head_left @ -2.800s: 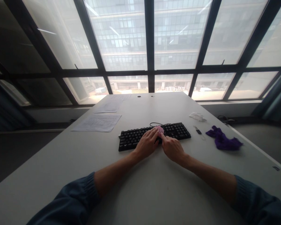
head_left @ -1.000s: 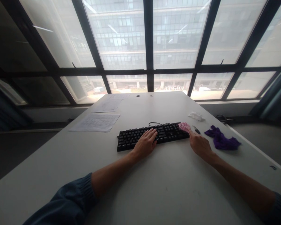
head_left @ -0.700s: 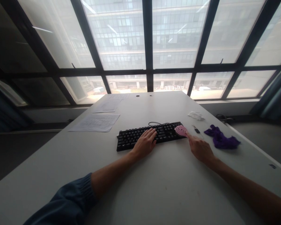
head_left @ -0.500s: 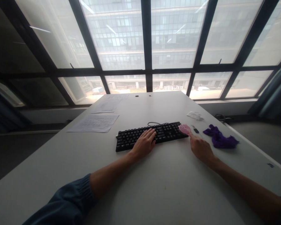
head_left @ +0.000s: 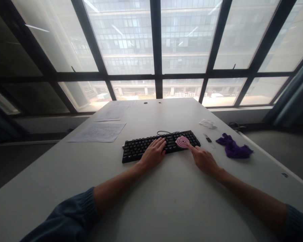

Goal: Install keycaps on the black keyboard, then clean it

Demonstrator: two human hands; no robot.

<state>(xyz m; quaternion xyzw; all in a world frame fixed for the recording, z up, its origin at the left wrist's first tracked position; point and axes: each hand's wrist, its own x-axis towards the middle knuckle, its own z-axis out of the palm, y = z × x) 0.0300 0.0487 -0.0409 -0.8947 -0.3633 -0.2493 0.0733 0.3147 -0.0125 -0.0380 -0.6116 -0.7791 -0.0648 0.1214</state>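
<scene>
A black keyboard (head_left: 141, 148) lies across the middle of the white table (head_left: 151, 201). My left hand (head_left: 153, 155) rests flat on its middle keys, fingers stretched out. My right hand (head_left: 204, 159) is closed on the handle of a round pink brush (head_left: 182, 142), whose head sits on the right part of the keyboard. The handle itself is hidden by my fingers.
A purple cloth (head_left: 232, 150) lies to the right. Near it are a small dark stick-like item (head_left: 208, 139) and a crumpled white tissue (head_left: 207, 123). Paper sheets (head_left: 98, 131) lie at the back left. The keyboard cable (head_left: 164, 132) loops behind the keyboard. Large windows stand beyond the table.
My right hand has drawn the pink brush leftward from the keyboard's right end onto its right-hand keys. My left hand has stayed on the keyboard.
</scene>
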